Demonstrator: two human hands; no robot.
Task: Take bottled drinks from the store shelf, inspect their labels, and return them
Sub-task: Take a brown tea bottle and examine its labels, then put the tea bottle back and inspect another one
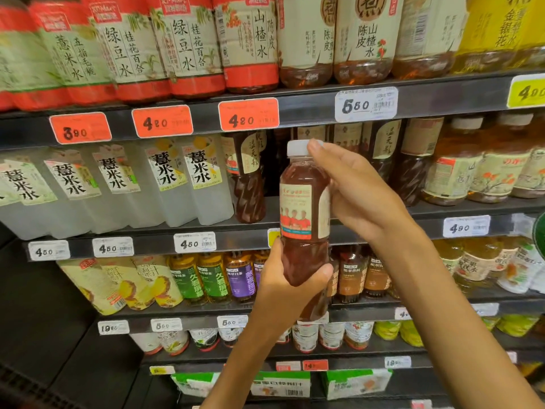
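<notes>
Bottle (305,214) held upright, label facing in for reading. Left hand (287,278) gripping base at 6 o'clock. Right hand (354,190) clasping neck at 1 o'clock, steadying.

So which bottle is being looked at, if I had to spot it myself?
Find the drinks shelf and look in front of its second row, below the white 5.50 price tag. The reddish-brown bottle is held there, left hand at its base, right hand near its white cap; its label shows people in orange shirts.
</notes>
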